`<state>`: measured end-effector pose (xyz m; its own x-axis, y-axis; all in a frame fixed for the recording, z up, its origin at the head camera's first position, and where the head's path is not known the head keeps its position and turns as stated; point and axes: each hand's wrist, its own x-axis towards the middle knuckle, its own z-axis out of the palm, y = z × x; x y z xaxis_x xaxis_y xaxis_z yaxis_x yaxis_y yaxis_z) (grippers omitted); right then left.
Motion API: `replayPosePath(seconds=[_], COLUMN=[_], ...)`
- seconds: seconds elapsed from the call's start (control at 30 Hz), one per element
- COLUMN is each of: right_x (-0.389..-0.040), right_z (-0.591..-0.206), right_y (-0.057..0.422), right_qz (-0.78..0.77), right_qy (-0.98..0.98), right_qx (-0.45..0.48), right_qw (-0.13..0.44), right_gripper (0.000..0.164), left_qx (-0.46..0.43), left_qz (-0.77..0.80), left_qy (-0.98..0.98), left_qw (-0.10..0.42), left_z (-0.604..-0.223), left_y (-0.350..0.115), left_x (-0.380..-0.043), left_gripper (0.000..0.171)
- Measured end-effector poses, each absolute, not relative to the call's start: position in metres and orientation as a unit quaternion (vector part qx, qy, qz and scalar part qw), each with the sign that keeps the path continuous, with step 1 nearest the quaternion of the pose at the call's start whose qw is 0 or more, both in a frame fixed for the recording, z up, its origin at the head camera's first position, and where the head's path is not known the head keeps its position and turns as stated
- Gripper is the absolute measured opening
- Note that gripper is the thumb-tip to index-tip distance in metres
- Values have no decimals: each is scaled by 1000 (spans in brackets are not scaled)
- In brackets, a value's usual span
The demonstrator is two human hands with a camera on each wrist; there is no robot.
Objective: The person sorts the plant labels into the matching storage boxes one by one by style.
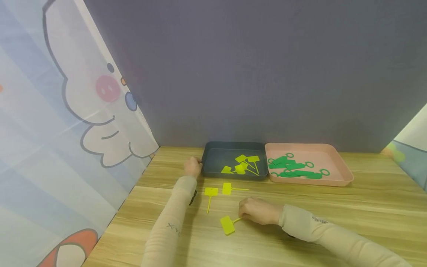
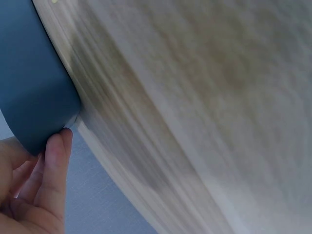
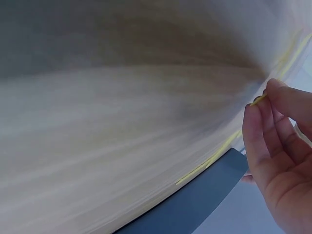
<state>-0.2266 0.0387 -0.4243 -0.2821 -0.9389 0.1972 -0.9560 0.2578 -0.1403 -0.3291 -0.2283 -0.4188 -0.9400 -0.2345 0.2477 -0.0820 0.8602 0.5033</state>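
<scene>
My left hand (image 1: 192, 167) holds the left side of a dark blue-grey tray (image 1: 213, 174). In the left wrist view, the fingers (image 2: 54, 155) curl at the underside of the tray's corner (image 2: 41, 92). My right hand (image 1: 258, 210) pinches the thin stem of a yellow plant label (image 1: 227, 225), its flat head pointing left. Thumb and fingertips meet on the stem in the right wrist view. Between the hands and the tray lie two more yellow plant labels, one with its stem toward me (image 1: 211, 191) and another with its stem to the right (image 1: 227, 188).
Several yellow labels (image 1: 241, 169) lie inside the dark tray. A pink tray (image 1: 333, 167) adjoins it on the right, with several green ringed tags (image 1: 290, 166) in it. Behind both trays rises a grey panel (image 1: 250, 74). A printed curtain (image 1: 83, 148) hangs along the wooden table's left edge.
</scene>
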Motion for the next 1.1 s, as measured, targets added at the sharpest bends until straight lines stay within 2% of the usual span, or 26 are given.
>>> replayPosePath(seconds=[0.17, 0.47, 0.7, 0.9, 1.1], right_x=[-229, -241, -255, -267, -275], right_z=[-423, -410, -398, -392, -384], right_y=[39, 44, 46, 46, 46], right_qz=[122, 128, 151, 182, 174], right_qy=[-805, -811, -826, -832, -844], right_qx=[579, 568, 541, 523, 507], right_qw=[32, 52, 44, 39, 37], right_gripper=[10, 14, 14, 6, 11], left_qx=[81, 86, 89, 85, 82], left_qz=[-254, -251, -256, -258, -260], left_qy=[-952, -953, -951, -950, -950], left_qw=[150, 148, 148, 154, 155], left_z=[-418, -419, -420, -420, -421], left_y=[-227, -227, -228, -229, -230], left_x=[-327, -328, -330, -331, -332], left_gripper=[19, 19, 19, 18, 18])
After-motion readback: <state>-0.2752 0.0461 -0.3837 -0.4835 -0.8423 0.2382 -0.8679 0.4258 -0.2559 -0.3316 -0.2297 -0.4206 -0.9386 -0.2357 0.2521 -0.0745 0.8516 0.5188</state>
